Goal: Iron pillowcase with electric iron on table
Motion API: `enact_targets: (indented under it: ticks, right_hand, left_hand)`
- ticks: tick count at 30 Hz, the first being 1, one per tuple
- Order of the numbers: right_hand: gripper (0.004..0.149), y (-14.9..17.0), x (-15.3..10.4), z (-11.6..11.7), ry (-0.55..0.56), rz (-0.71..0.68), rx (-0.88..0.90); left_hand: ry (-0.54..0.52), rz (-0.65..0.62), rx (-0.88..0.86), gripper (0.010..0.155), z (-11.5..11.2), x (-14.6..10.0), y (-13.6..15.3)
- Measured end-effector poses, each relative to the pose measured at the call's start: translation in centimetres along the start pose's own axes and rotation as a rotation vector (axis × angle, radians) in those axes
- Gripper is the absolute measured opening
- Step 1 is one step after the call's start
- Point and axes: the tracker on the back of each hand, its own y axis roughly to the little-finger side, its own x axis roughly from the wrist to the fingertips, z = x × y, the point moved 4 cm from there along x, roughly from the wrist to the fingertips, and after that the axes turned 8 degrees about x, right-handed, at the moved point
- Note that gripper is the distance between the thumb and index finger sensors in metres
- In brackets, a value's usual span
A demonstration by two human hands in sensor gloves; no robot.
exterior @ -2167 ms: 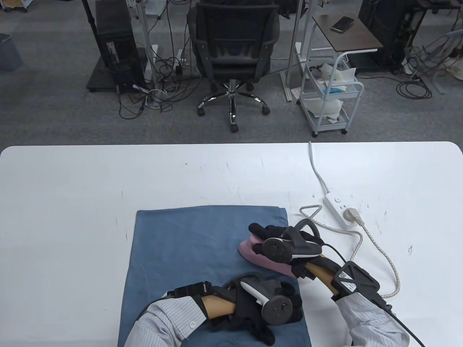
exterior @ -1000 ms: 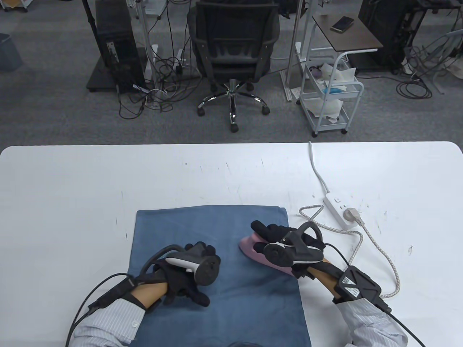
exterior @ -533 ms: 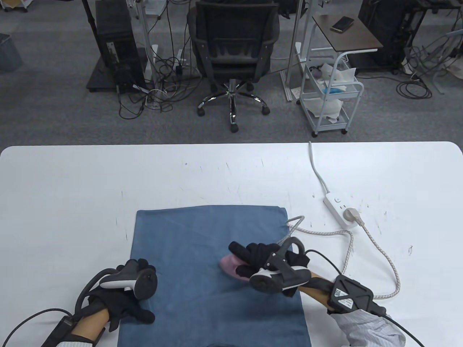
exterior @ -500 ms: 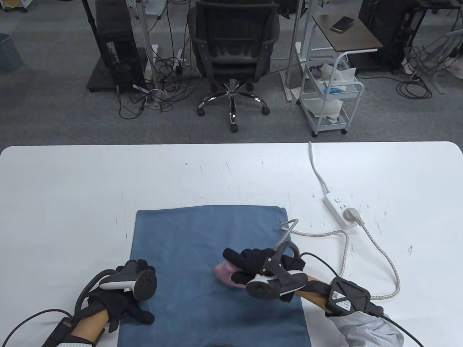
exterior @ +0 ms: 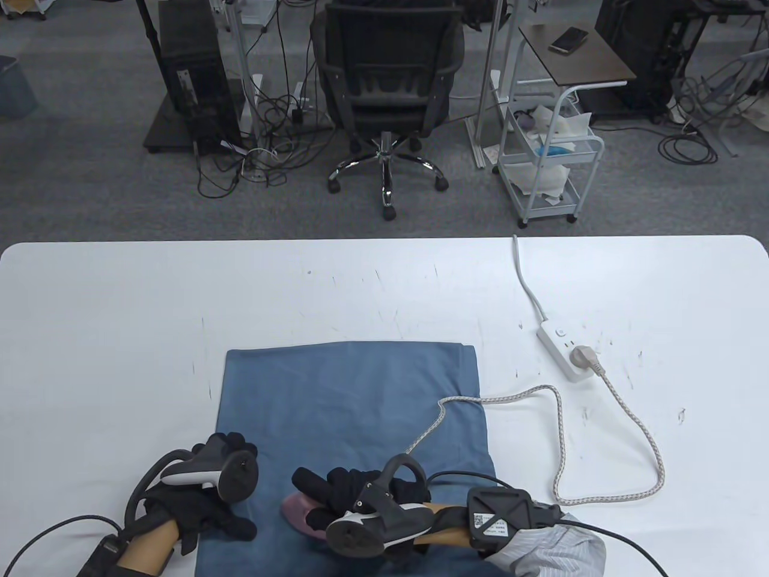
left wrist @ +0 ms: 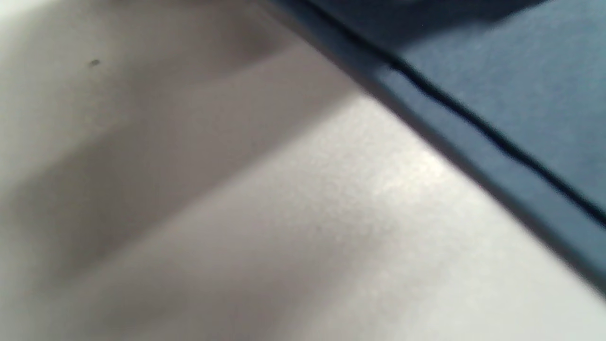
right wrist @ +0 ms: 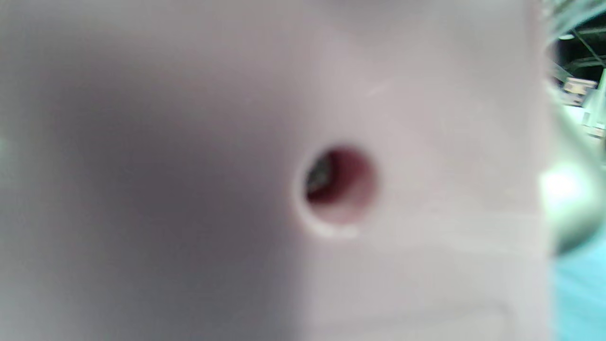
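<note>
Now the pink iron [exterior: 298, 512] sits low on the blue pillowcase [exterior: 354, 409], near edge, nose pointing left, long axis left-right. R hand [exterior: 351, 490] grips it; L hand [exterior: 207, 511] presses fabric's left edge, fingers flat. White table [exterior: 120, 312]; cord [exterior: 559, 409] runs to power strip [exterior: 562, 348]; office chair [exterior: 387, 84] behind.

Both hands wear black fabric sensor gloves. The left grip [exterior: 207, 517] carries a dark grey tracker [exterior: 231, 472] strapped to its back: a round flat-ended puck with small screw marks, a white panel and a curved loop. A black cable [exterior: 54, 532] runs back from the left wrist. The right grip [exterior: 354, 502] has a matching tracker [exterior: 375, 520]. On the right forearm sits a black angular module [exterior: 501, 514] with a white printed label, a black cable trailing off it. The sleeve [exterior: 553, 550] is pale grey with fine stripes.
</note>
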Motion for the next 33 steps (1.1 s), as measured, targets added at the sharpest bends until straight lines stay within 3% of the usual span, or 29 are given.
enact_targets:
  ticks: [5, 14, 19, 25, 30, 33]
  right_hand:
    - [0.062, 1.4, -1.1, 0.2, -0.009, 0.108, -0.146]
    - [0.061, 11.2, -8.8, -1.1, -0.017, 0.566, -0.21]
    - [0.061, 14.6, -11.7, -1.9, -0.019, 0.729, -0.261]
    - [0.062, 15.2, -12.1, -2.1, -0.014, 0.741, -0.223]
    - [0.061, 18.1, -13.0, -2.7, -0.013, 0.854, -0.255]
    - [0.061, 18.4, -11.2, -3.6, -0.003, 0.825, -0.257]
  left_hand:
    - [0.006, 0.004, -0.002, 0.122, 0.0, -0.1, 0.0]
    - [0.009, 0.011, 0.001, 0.122, 0.0, -0.1, 0.0]
    - [0.006, 0.013, -0.004, 0.122, 0.0, -0.1, 0.0]
    - [0.003, 0.014, -0.011, 0.122, -0.1, -0.1, 0.0]
    - [0.005, 0.014, -0.011, 0.122, -0.1, -0.1, 0.0]
    - [0.005, 0.01, -0.014, 0.122, -0.1, -0.1, 0.0]
